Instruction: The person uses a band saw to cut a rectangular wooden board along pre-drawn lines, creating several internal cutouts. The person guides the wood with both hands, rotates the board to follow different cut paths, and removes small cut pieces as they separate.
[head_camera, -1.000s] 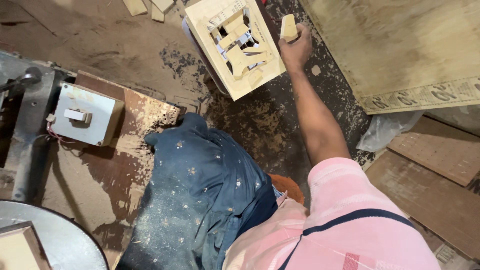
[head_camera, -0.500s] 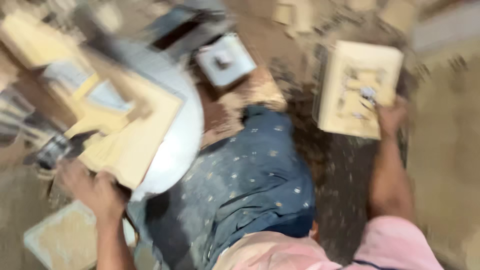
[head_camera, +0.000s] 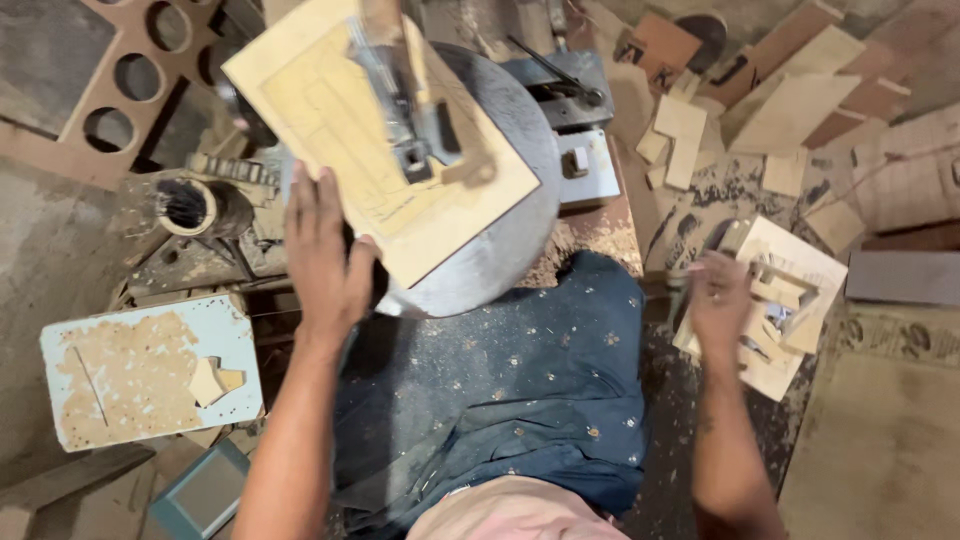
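My left hand (head_camera: 325, 255) rests with fingers apart on the near left edge of a pale wooden board (head_camera: 375, 150) lying on the round grey saw table (head_camera: 500, 230). A blurred saw arm (head_camera: 405, 100) reaches over the board. My right hand (head_camera: 722, 300) is down at the right, on a square cut-out board (head_camera: 770, 300) on the floor that is heaped with small wood offcuts. Whether it grips one I cannot tell. My dusty blue trouser leg (head_camera: 520, 390) fills the middle.
A light blue stool top (head_camera: 150, 370) covered in sawdust stands at lower left with a small wood piece on it. A brown panel with round holes (head_camera: 130, 90) lies at upper left. Loose wood scraps (head_camera: 760, 110) litter the floor at upper right. A pale patterned sheet (head_camera: 890, 440) lies at lower right.
The view swung from the floor at the right to the saw table. My left hand came onto the board on the table. My right hand dropped onto the cut-out board.
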